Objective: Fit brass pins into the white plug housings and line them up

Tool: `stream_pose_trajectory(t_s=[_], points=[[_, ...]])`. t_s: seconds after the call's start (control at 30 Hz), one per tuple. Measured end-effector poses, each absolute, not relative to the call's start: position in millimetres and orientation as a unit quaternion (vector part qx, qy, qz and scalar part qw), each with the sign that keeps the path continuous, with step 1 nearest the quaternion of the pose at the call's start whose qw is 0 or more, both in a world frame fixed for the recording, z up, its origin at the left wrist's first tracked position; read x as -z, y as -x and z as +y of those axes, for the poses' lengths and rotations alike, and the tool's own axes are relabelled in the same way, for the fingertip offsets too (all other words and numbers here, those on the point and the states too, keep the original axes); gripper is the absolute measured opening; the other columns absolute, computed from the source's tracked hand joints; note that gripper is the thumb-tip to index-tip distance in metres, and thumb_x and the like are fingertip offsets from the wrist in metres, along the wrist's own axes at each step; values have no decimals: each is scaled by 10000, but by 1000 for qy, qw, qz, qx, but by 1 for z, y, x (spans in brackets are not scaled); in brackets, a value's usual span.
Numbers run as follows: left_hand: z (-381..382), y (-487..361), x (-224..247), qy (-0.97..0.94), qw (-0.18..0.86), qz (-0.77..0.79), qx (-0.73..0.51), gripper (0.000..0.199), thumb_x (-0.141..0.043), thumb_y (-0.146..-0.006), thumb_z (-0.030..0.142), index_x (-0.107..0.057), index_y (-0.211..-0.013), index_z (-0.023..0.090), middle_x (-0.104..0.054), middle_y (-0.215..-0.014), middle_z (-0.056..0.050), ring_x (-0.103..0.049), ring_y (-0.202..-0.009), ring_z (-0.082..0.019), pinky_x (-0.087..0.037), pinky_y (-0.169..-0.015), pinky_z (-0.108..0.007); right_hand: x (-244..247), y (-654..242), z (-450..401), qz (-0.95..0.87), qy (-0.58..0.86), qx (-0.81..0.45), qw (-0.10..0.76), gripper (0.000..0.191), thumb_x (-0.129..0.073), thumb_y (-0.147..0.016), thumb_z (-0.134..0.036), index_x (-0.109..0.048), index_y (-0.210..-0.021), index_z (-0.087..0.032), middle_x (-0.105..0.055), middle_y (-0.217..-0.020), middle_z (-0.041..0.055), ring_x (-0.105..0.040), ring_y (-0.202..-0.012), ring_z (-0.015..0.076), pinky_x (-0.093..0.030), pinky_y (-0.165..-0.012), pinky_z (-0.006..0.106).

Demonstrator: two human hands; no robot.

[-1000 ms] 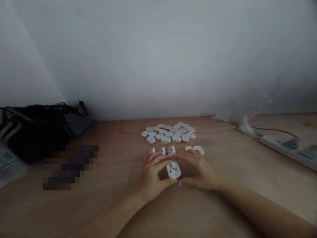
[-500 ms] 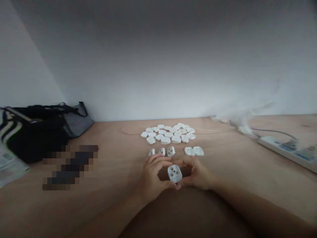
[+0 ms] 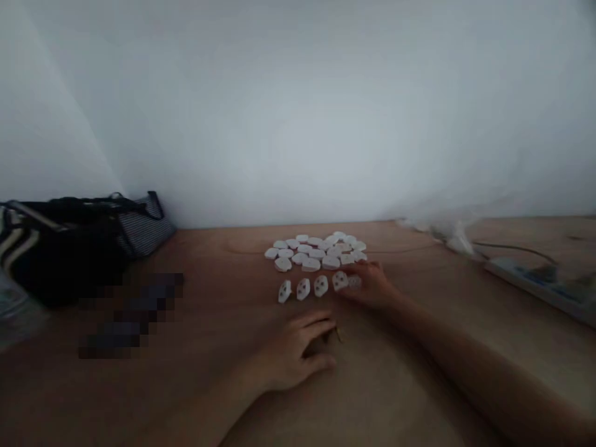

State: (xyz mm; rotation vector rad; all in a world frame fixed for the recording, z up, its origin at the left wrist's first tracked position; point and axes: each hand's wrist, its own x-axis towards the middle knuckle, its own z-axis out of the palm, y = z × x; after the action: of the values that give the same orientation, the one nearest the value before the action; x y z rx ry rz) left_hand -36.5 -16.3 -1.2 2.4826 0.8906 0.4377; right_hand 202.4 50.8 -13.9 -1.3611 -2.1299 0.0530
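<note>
Pale wood forms the tabletop (image 3: 433, 335), seen from a head-worn camera looking forward and down at two bare forearms. Near the middle, a loose cluster of white plastic three-hole socket covers (image 3: 316, 251) lies flat, the pieces touching or overlapping. Just nearer the viewer, a short row of separate covers runs from left to right: four show clearly, each tilted slightly with its holes facing up, and the first (image 3: 284, 291) stands at the left end. A fifth cover (image 3: 354, 282) sits at the right end, dim and partly hidden.

The right hand (image 3: 370, 284) is at that end of the row, just below the cluster. Its fingers (image 3: 363, 268) are curled forward and narrow over the fifth cover, touching it, but the blur hides whether they grip it or only rest on it. The left hand (image 3: 293, 352) lies nearer the viewer, apart from the row, with its fingers (image 3: 316, 326) loosely spread and low over the wood. It holds no cover. A tiny dark and brass-coloured bit (image 3: 338, 335) sits just beside its fingertips, too blurred to identify.

To the left are a black bag (image 3: 60, 264) with a striped side and a pixelated patch (image 3: 133, 313). To the right, a white power strip (image 3: 526, 279) trails a dark cable (image 3: 512, 246).
</note>
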Motion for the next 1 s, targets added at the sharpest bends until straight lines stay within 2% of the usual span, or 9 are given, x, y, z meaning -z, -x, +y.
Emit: stream_pose_trajectory(t_s=[0.2,0.43,0.57,0.7,0.83,1.0], points=[[-15,38,1,-901,234,325,-168,543,-650,-770,345,-495,-1277,230,-454,-1365,-103,-445,-1231,-264,-368,-1018,-419,21,-196,57,-816,516,-11,260,424,-635,-707,-458,-638,-1055,-215,-692,-867,52,-584,-897,249,-330,-886,429],[-9,42,8,-890,225,339,-206,541,-638,-779,344,-488,-1281,212,-502,-1326,-105,-473,-1209,-261,-381,-1012,-423,18,-221,52,-815,529,-4,238,575,-610,-702,-563,-571,-1170,-232,-605,-1169,92,-498,-1086,305,-308,-908,478],[-8,42,8,-894,230,332,-195,516,-619,-798,337,-486,-1282,221,-509,-1323,-89,-454,-1228,-248,-361,-1027,-413,20,-233,49,-828,530,18,182,534,-592,-734,-534,-559,-1198,-272,-513,-1281,103,-432,-1145,329,-267,-922,520],[-9,41,5,-894,218,340,-194,470,-627,-787,337,-536,-1233,220,-560,-1271,-88,-499,-1187,-255,-392,-999,-418,19,-230,34,-836,517,29,182,414,-592,-743,-509,-623,-1098,-296,-544,-1209,84,-441,-1112,316,-265,-906,517],[-10,40,3,-886,217,349,-216,402,-653,-761,268,-593,-1157,241,-638,-1166,-52,-575,-1093,-239,-444,-940,-377,13,-216,5,-850,489,-5,196,395,-616,-704,-551,-664,-978,-271,-594,-1083,80,-492,-989,288,-301,-848,488],[-8,40,4,-882,218,349,-229,399,-639,-763,220,-594,-1159,232,-638,-1167,-47,-598,-1053,-222,-460,-917,-354,8,-194,-18,-868,445,-34,216,394,-650,-689,-506,-643,-999,-264,-594,-1084,63,-496,-956,264,-306,-843,456]])
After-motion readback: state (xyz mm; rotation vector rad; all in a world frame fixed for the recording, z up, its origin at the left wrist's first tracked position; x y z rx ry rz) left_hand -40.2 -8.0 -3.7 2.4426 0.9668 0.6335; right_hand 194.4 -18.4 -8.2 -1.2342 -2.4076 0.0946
